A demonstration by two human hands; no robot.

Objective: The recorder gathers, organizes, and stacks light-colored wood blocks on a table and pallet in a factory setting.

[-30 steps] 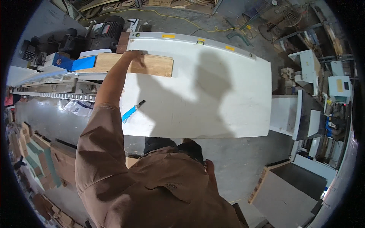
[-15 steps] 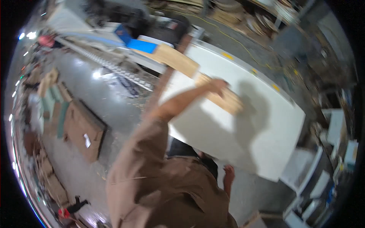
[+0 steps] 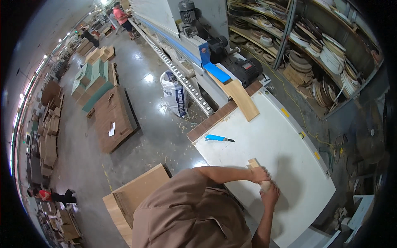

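Over the white table [image 3: 244, 144], my left hand [image 3: 259, 175] is closed round a short light wood piece [image 3: 252, 162], one end of which sticks out beyond the fingers. My right hand [image 3: 271, 195] grips the same piece at its nearer end, close against the left. Whether it is one piece or several stacked together is partly hidden by my fingers. A blue-handled utility knife [image 3: 216, 137] lies on the table's left side, its dark blade pointing right. Farther off, a longer wood board [image 3: 244, 99] reaches from the machine onto the tabletop.
A machine with dark motors [image 3: 244, 68] and a blue guard [image 3: 217, 72] stands beyond the table. Shelves [image 3: 285, 29] hold several coils of edging strip. A white sack [image 3: 174, 93] and stacked brown panels [image 3: 109, 118] are on the floor at left. Other people [image 3: 121, 17] are far off.
The view has swung. My left hand has drawn the wood from beside the long board nearer to me. My right hand has come up from beside my body and taken hold of it.
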